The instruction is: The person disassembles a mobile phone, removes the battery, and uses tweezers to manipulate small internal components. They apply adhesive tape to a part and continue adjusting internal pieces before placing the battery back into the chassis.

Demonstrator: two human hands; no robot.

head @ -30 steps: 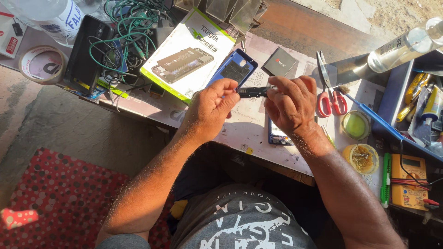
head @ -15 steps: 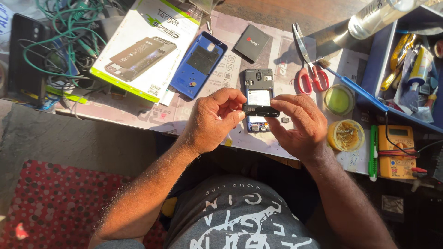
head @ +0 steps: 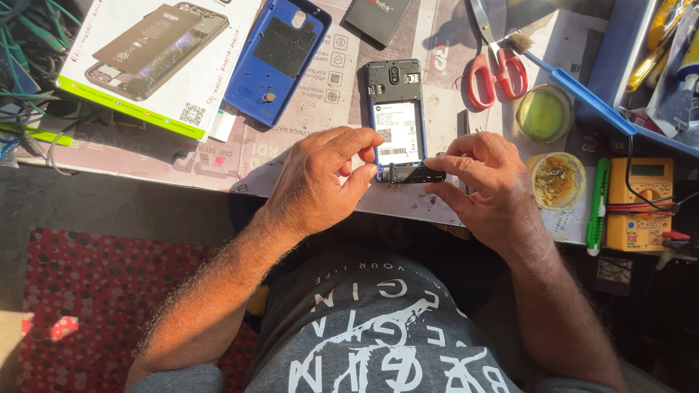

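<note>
Since half a second ago, opened phone (head: 395, 116) now lies flat on table (head: 320, 109), back up, beside blue back cover (head: 277, 58). Left hand (head: 317, 185) and right hand (head: 488, 189) both pinch its black bottom piece (head: 413, 173) at the table's near edge.

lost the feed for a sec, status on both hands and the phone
Left hand and right hand both pinching the opened phone's bottom edge. Phone flat on bench, back off. Blue back cover and red scissors lie clear.
</note>
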